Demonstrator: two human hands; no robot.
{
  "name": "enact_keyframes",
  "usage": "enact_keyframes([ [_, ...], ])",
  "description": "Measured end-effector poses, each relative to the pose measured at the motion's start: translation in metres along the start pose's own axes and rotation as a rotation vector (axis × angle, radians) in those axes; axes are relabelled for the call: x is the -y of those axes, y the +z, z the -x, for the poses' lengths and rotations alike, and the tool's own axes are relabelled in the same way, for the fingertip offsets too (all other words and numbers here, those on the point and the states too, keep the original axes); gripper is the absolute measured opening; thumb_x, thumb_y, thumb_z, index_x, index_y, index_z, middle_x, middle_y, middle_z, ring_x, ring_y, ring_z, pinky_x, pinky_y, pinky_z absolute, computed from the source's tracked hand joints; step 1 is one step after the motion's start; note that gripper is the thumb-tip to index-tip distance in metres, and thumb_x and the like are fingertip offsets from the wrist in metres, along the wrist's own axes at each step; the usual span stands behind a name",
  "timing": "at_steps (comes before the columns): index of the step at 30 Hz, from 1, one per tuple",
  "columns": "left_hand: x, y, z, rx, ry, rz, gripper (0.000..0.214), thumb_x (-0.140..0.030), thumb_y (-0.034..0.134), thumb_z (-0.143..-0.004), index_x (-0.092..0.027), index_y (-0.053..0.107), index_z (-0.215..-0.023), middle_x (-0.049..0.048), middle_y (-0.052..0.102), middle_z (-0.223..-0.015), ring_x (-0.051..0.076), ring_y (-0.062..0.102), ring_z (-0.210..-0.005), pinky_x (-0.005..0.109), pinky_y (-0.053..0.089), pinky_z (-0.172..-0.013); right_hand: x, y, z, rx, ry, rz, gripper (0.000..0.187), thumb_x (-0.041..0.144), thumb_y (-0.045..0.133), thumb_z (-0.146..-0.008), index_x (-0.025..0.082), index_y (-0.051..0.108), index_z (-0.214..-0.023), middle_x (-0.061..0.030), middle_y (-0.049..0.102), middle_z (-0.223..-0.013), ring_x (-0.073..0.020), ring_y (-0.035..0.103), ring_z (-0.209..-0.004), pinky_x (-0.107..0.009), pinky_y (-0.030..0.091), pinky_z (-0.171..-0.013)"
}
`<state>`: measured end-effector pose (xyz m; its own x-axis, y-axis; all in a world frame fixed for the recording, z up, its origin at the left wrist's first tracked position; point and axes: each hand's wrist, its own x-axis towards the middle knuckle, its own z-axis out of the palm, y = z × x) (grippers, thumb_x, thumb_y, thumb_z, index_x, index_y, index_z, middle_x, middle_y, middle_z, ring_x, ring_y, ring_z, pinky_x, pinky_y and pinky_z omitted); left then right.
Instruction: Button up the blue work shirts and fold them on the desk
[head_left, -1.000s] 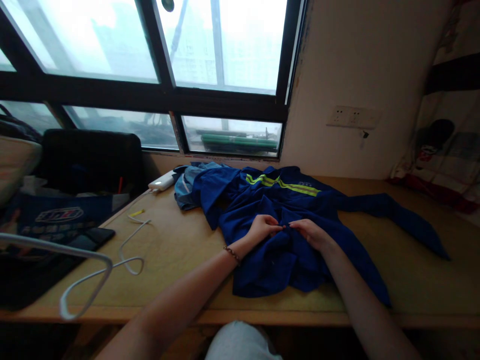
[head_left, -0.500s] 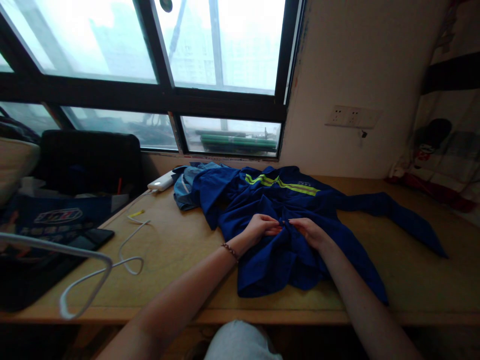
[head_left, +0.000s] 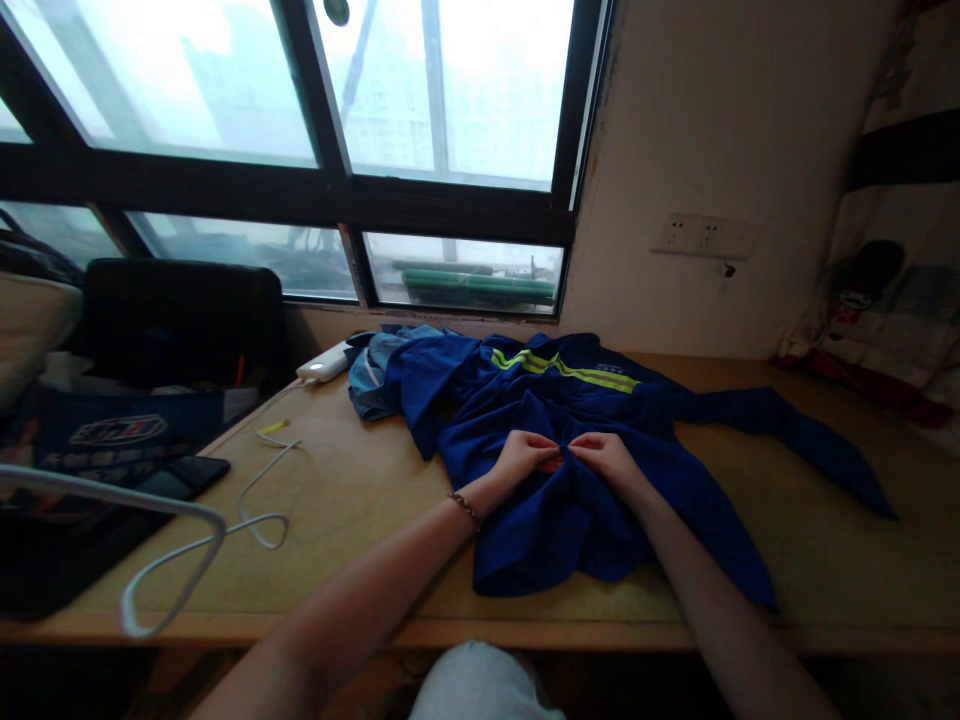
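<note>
1. Nearest the camera, below the fingers, a grey-clad knee (head_left: 480, 688) shows under the edge of the wooden table (head_left: 352, 500).
2. Both bare forearms reach forward over that edge. A beaded bracelet (head_left: 465, 508) sits on the left wrist, just behind the fingers.
3. The left hand (head_left: 525, 455) rests on the blue jacket (head_left: 585, 505). Its fingers (head_left: 546, 452) are curled in tight, and the tips nip a small fold of the cloth.
4. The right hand (head_left: 609, 458) is set the same way. Its fingers (head_left: 583, 447) are closed on the same fold and meet the left fingertips (no gap can be made out between the two hands).
5. The jacket lies spread and rumpled on the table beneath and around the fingers. Its hem hangs toward the near edge, one sleeve trails well off to the right of the fingers, and a yellow-green stripe (head_left: 562, 368) runs just beyond them.
6. Well to the left of the fingers, a white hanger (head_left: 172, 545) overhangs the near table edge. A white cable (head_left: 264, 478) loops beside it.
7. Farther left and beyond the fingers, a white power bank (head_left: 324, 362) lies by the jacket's far-left corner.
8. Beyond the fingers stand the dark-framed window (head_left: 450, 210) and, to its right, a wall socket (head_left: 705, 235).
</note>
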<state>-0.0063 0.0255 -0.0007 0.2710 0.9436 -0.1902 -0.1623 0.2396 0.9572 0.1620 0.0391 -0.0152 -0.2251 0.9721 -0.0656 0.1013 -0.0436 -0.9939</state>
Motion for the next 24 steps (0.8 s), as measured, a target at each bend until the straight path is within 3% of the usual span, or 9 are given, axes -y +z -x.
enact_keyframes([
  [4,0.003,-0.002,-0.002,0.044,-0.022,0.072,0.030,-0.036,0.069,-0.060,-0.007,0.063,-0.066,0.0069,0.064,-0.062,0.012,0.059,-0.055,0.022,0.047,-0.057,0.002,0.011,0.003,-0.119,-0.268,0.414,0.019,0.034,0.060,-0.065,0.016,0.059,-0.070,0.0002,0.059,-0.059,-0.0135,0.055,-0.055,-0.024,0.042,-0.054],
  [9,0.008,-0.006,-0.007,0.004,-0.016,0.050,0.029,-0.030,0.075,-0.053,-0.007,0.061,-0.064,0.0031,0.060,-0.057,0.008,0.055,-0.048,0.020,0.045,-0.052,0.006,0.021,0.011,-0.122,-0.447,0.681,0.009,0.025,0.052,-0.070,0.018,0.055,-0.076,0.0018,0.055,-0.060,-0.0112,0.051,-0.055,-0.022,0.040,-0.055],
  [19,0.009,-0.008,-0.010,0.030,-0.034,0.227,0.023,-0.023,0.075,-0.055,-0.009,0.058,-0.062,0.0012,0.057,-0.056,0.008,0.054,-0.052,0.021,0.045,-0.057,0.014,0.019,0.013,-0.160,-0.545,0.633,0.011,0.019,0.051,-0.070,0.018,0.055,-0.080,-0.0012,0.054,-0.078,-0.0115,0.052,-0.067,-0.022,0.043,-0.058],
  [24,0.011,-0.009,-0.012,-0.032,-0.031,0.272,0.018,-0.014,0.072,-0.059,-0.009,0.055,-0.064,0.0004,0.055,-0.055,0.007,0.054,-0.050,0.020,0.045,-0.054,0.009,0.017,0.010,-0.130,-0.529,0.531,0.012,0.022,0.053,-0.072,0.018,0.058,-0.082,-0.0022,0.057,-0.081,-0.0121,0.054,-0.069,-0.023,0.044,-0.060],
])
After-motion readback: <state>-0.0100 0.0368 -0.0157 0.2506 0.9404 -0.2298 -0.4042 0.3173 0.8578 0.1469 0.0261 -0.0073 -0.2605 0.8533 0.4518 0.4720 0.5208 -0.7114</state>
